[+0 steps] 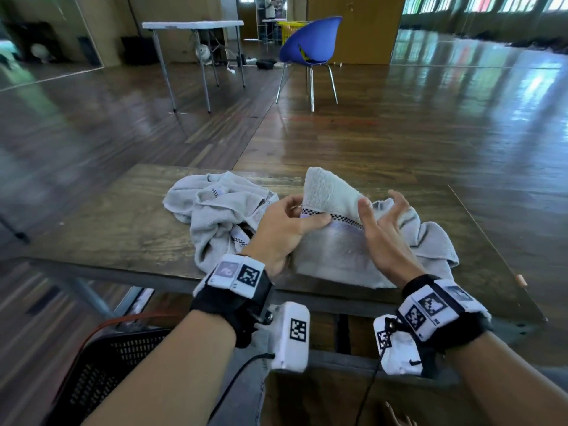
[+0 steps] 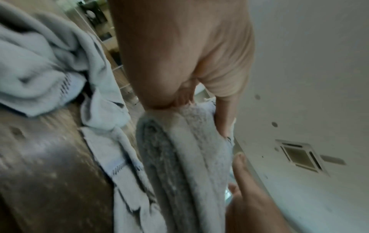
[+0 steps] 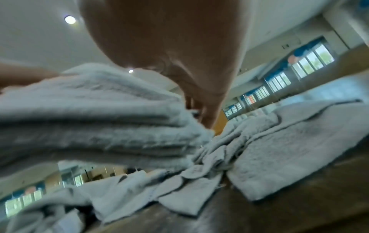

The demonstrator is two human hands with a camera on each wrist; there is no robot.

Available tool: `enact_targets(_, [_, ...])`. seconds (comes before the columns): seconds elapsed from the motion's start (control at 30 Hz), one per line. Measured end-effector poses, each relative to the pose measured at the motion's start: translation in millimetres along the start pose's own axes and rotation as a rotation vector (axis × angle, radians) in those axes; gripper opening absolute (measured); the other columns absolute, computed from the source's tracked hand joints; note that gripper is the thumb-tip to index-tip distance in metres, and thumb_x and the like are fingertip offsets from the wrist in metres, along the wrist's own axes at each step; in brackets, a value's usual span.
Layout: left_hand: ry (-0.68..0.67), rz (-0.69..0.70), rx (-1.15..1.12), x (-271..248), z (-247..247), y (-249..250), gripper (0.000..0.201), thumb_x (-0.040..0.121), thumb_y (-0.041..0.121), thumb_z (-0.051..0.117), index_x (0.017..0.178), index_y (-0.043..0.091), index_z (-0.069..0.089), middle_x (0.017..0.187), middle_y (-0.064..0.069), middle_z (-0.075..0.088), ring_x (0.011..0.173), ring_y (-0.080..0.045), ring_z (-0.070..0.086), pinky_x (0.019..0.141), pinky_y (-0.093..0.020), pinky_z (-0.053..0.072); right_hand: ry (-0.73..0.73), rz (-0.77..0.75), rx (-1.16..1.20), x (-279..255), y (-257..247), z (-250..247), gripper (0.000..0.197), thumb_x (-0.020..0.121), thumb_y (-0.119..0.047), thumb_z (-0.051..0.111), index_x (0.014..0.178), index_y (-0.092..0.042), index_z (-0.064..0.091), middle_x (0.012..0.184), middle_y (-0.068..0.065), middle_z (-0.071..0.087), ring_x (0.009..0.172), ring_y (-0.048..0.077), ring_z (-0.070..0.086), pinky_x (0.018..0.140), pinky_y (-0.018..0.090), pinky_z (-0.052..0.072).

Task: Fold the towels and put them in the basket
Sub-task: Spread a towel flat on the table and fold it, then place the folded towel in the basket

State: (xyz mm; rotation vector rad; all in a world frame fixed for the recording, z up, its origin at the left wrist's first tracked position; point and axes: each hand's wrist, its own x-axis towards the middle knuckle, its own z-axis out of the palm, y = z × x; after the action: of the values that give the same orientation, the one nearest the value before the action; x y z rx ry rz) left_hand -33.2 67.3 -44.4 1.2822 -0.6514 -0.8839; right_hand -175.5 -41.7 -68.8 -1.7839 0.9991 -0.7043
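Note:
A folded grey towel (image 1: 335, 253) with a checked band is held partly raised over the wooden table (image 1: 123, 222). My left hand (image 1: 292, 222) grips its left edge, thumb on the band. My right hand (image 1: 381, 216) is open beside its right edge, with the thumb against the cloth and the fingers spread. The left wrist view shows the stacked layers of the folded towel (image 2: 189, 157); the right wrist view shows the same folded towel (image 3: 89, 118). A crumpled towel (image 1: 215, 210) lies at the left and another towel (image 1: 430, 238) under and to the right. A black mesh basket (image 1: 101, 367) sits below the table's near left.
The table's near edge is just in front of my wrists. Beyond the table is open wooden floor with a blue chair (image 1: 310, 44) and a white folding table (image 1: 190, 25). A yellow basket (image 1: 289, 29) stands far behind.

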Motion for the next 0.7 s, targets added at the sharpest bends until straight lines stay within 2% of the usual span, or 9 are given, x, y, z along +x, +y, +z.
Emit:
enact_targets(0.07, [-0.025,-0.003,-0.023,-15,-26,9,0.03,0.079,-0.003,0.076,0.108,0.001,0.068,0.1,-0.013,0.075,0.087,-0.026,0.073,0.08,-0.037,0.06,-0.082,0.041,0.104,-5,-7,10,0.08,0.092,-0.068,0.048,0.149,-0.039,-0.001,0.159,0.015,0.023,0.137,0.025,0.038,0.11,0.04,0.032])
enact_targets(0.17, [-0.03,-0.014,-0.061,-41,-67,17,0.02,0.081,0.001,0.074,0.1,0.007,0.072,0.095,-0.011,0.076,0.083,-0.024,0.073,0.071,-0.033,0.06,-0.203,0.104,0.215,-17,-21,36,0.088,0.082,-0.057,0.07,0.146,-0.037,0.013,0.135,0.011,0.051,0.114,0.024,0.06,0.097,0.046,0.051])
enact_targets(0.23, [0.01,-0.037,-0.082,-60,-97,19,0.025,0.077,0.008,0.076,0.102,0.006,0.071,0.098,-0.014,0.074,0.088,-0.03,0.071,0.078,-0.04,0.057,-0.278,0.084,0.242,-26,-34,57,0.091,0.075,-0.05,0.077,0.143,-0.032,0.019,0.116,0.008,0.065,0.1,0.024,0.07,0.085,0.04,0.058])
enact_targets(0.3, [0.076,-0.051,-0.094,-80,-130,19,0.038,0.076,0.013,0.077,0.11,-0.001,0.067,0.106,-0.019,0.071,0.097,-0.038,0.067,0.09,-0.052,0.051,-0.358,0.043,0.299,-33,-51,80,0.077,0.084,-0.031,0.076,0.136,-0.031,0.02,0.098,0.008,0.077,0.086,0.022,0.076,0.069,0.03,0.061])
enact_targets(0.37, [0.18,-0.041,-0.06,-101,-166,14,0.034,0.08,0.014,0.076,0.111,0.003,0.067,0.104,-0.014,0.074,0.093,-0.032,0.071,0.086,-0.052,0.052,-0.427,-0.008,0.258,-38,-71,108,0.067,0.092,-0.016,0.07,0.134,-0.028,0.019,0.099,0.011,0.078,0.083,0.022,0.076,0.067,0.031,0.061])
enact_targets(0.5, [0.42,-0.039,-0.044,-144,-239,-13,0.028,0.083,0.009,0.074,0.111,0.008,0.067,0.098,-0.008,0.075,0.083,-0.024,0.072,0.074,-0.044,0.059,-0.568,-0.198,-0.033,-49,-103,181,0.067,0.094,-0.011,0.065,0.137,-0.027,0.016,0.109,0.018,0.07,0.091,0.029,0.071,0.085,0.048,0.059])
enact_targets(0.57, [0.538,-0.084,-0.1,-162,-271,-39,0.027,0.084,0.005,0.073,0.111,0.008,0.066,0.101,-0.01,0.075,0.084,-0.023,0.073,0.073,-0.04,0.06,-0.628,-0.285,-0.172,-57,-107,221,0.066,0.093,-0.013,0.064,0.135,-0.029,0.016,0.091,0.014,0.067,0.073,0.017,0.067,0.07,0.028,0.058])
enact_targets(0.6, [0.596,-0.113,-0.127,-169,-284,-54,0.027,0.085,0.005,0.072,0.111,0.009,0.066,0.102,-0.009,0.075,0.085,-0.022,0.074,0.072,-0.038,0.06,-0.649,-0.318,-0.233,-61,-106,242,0.065,0.091,-0.014,0.063,0.136,-0.026,0.017,0.08,0.009,0.06,0.062,0.009,0.06,0.057,0.015,0.048])
enact_targets(0.7, [0.743,-0.211,-0.153,-187,-313,-102,0.03,0.088,0.007,0.069,0.117,0.012,0.062,0.103,-0.006,0.074,0.084,-0.018,0.073,0.06,-0.029,0.058,-0.761,-0.318,-0.351,-73,-93,303,0.071,0.09,-0.017,0.063,0.143,-0.021,0.016,0.08,0.001,0.053,0.066,0.01,0.057,0.056,0.02,0.044])
